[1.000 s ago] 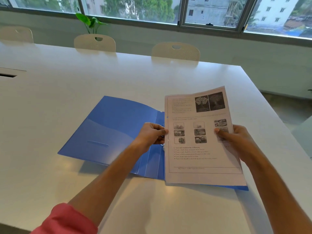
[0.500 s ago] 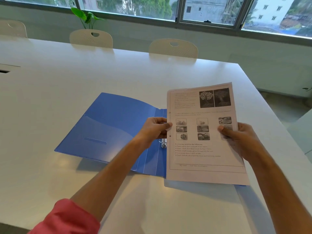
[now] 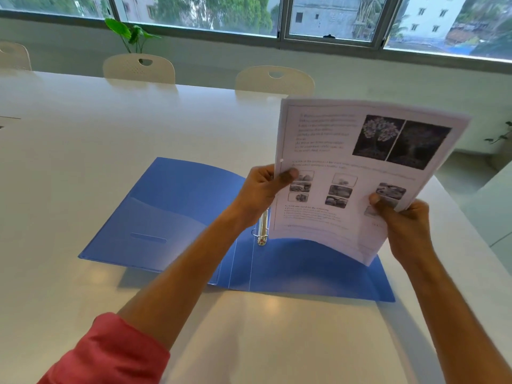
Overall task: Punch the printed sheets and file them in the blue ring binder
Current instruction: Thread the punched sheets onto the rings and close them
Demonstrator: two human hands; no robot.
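The blue ring binder point(image 3: 177, 214) lies open and flat on the white table point(image 3: 83, 134), its metal ring mechanism point(image 3: 262, 230) showing at the spine. Above its right half I hold a stack of printed sheets point(image 3: 346, 173), tilted up toward me, with a punched hole visible near the left margin. My left hand point(image 3: 263, 189) pinches the sheets' left edge with the thumb on top. At the lower right edge, my right hand point(image 3: 401, 223) grips the stack. The sheets' lower edge curves just above the binder's right cover.
Three white chairs, one of them point(image 3: 138, 68), stand along the table's far side, with a green plant point(image 3: 130, 33) behind them under the windows. The table's right edge point(image 3: 471, 234) runs close beside my right hand.
Both hands have lifted the sheets off the binder's right half and tilted them upright, uncovering the rings and the right cover.
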